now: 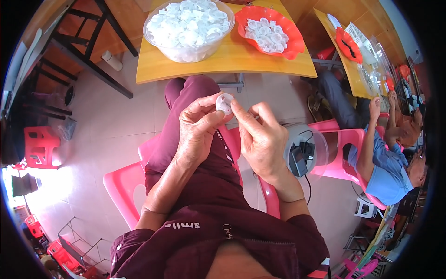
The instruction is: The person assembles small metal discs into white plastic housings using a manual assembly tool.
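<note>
Between my hands, above my lap, is a small round white translucent plastic piece (pixel 224 103). My left hand (pixel 197 125) pinches its left rim between thumb and fingers. My right hand (pixel 262 139) has its thumb and forefinger at the piece's right edge, the other fingers curled. Beyond my knees, a large clear tub (pixel 188 52) heaped with white plastic pieces (pixel 190 21) stands on the yellow table (pixel 223 70). To its right, a red scalloped tray (pixel 293 37) holds several round translucent pieces (pixel 267 35) like the one I hold.
At my right is a clear round container (pixel 320 153) with a black power adapter (pixel 298 160). Further right a person in a blue shirt (pixel 388 172) sits on a pink chair (pixel 350 137) at another table (pixel 341 51). A pink stool (pixel 42 146) and a white bottle (pixel 111 60) stand left.
</note>
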The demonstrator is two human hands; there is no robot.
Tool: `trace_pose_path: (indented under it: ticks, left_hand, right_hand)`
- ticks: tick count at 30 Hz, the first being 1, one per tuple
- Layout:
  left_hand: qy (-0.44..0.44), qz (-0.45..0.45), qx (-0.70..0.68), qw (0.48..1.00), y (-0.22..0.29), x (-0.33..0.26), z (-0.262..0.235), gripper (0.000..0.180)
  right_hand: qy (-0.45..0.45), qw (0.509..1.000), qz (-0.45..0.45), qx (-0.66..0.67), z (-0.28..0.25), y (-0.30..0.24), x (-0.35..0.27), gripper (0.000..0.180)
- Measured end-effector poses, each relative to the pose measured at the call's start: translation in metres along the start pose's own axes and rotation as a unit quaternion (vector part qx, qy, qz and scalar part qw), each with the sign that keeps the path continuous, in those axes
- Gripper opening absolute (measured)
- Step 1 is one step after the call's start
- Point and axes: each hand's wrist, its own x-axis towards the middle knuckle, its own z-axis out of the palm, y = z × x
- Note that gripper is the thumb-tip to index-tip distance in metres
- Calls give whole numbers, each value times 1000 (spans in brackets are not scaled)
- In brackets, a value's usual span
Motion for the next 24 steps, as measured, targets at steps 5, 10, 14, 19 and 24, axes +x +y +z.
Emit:
trace_pose_path:
  ticks: [5, 10, 14, 19, 24]
  left_hand:
    - [5, -3, -3, 1000, 1, -1, 2, 29]
    - [2, 9, 16, 1000, 0, -1, 1, 28]
    - [9, 19, 18, 1000, -1, 0, 2, 27]
    - [16, 27, 36, 999, 0, -1, 4, 27]
    - [27, 40, 50, 998, -4, 0, 2, 26]
  right_hand:
    - [-4, 1000, -5, -6, -1, -2, 0, 43]
    - [-2, 1000, -3, -21, 1, -2, -1, 43]
    - [-2, 1000, -2, -23, 3, -2, 0, 41]
    - [7, 1000, -4, -19, 5, -2, -1, 40]
    - [-15, 1000, 20, -13, 6, -3, -1, 40]
